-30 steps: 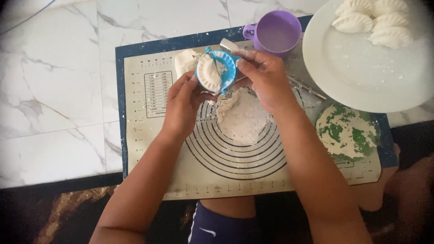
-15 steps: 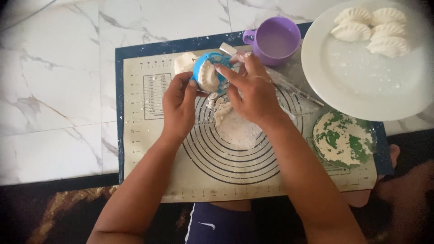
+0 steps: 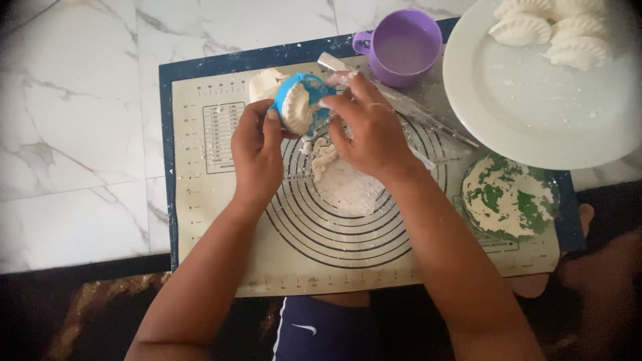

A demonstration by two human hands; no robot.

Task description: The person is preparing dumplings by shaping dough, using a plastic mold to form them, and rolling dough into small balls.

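My left hand (image 3: 257, 148) and my right hand (image 3: 369, 127) both grip a blue hinged dumpling press (image 3: 299, 101), held half folded above a beige baking mat (image 3: 214, 200) with printed circles. White dough sits inside the press. Under my right hand lies a flat piece of floured dough (image 3: 344, 184) on the mat's circles. A lump of dough (image 3: 265, 83) rests just behind the press.
A purple mug (image 3: 405, 47) stands at the mat's back edge, a clear rolling pin (image 3: 428, 120) beside it. A white plate (image 3: 528, 100) at right carries several shaped dumplings (image 3: 521, 28). A green-and-white bowl (image 3: 509, 198) sits at the mat's right. White marble floor lies to the left.
The press was lying open with a dough round in it; both hands have folded it toward shut and tilted it on edge.
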